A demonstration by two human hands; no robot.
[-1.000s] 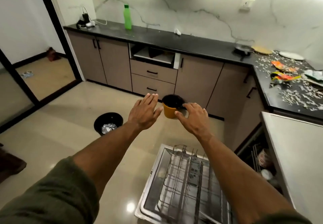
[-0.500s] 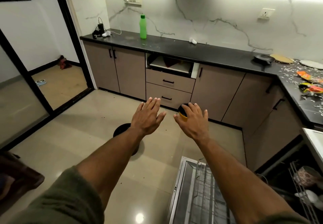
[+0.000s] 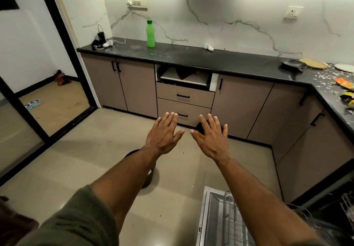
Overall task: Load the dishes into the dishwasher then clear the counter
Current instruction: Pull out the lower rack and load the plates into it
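Note:
Both arms reach forward over the kitchen floor. My left hand (image 3: 164, 134) is empty, its fingers straight and together. My right hand (image 3: 212, 140) shows its back with fingers spread, and an orange cup with a dark inside (image 3: 200, 129) peeks out from under the palm at the thumb. How the hand grips the cup is hidden. The open dishwasher door with its wire rack (image 3: 220, 217) lies at the bottom right. On the black counter (image 3: 210, 59) at the far right are a dark pan (image 3: 292, 65) and two plates (image 3: 313, 63).
Paper scraps and bright wrappers (image 3: 344, 81) litter the right counter. A green bottle (image 3: 150, 33) stands at the back left. A black bin (image 3: 151, 176) sits on the floor under my left forearm. The top drawer (image 3: 183, 77) is pulled open.
The view has tilted up and left, so the dishwasher rack has slid to the bottom edge. My right hand has turned over the cup, which now hides most of it.

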